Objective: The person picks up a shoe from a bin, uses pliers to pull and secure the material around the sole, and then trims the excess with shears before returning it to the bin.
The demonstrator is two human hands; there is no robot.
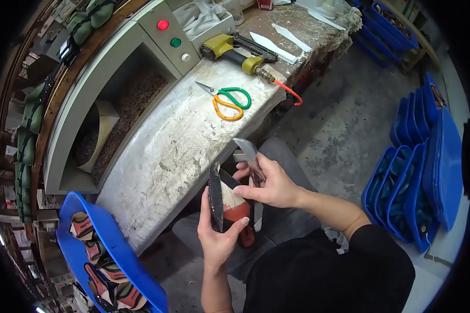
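My left hand [220,242] is closed around a partly made shoe [228,195], held over my lap near the bench edge. The shoe has a black, ridged edge, a beige sole face and a red part at its lower end. In my right hand [271,185] are metal lasting pincers [249,156], their head pointing up and toward the bench. The right thumb rests against the beige face of the shoe. A red piece [246,237] shows under the shoe; what it belongs to is partly hidden.
On the worn bench [167,151] lie scissors [227,101] with green and orange handles and a yellow staple gun [235,55] with a red hose. A machine [60,151] stands behind. A blue tray of shoes [122,245] sits lower left; blue trays [446,167] stack at right.
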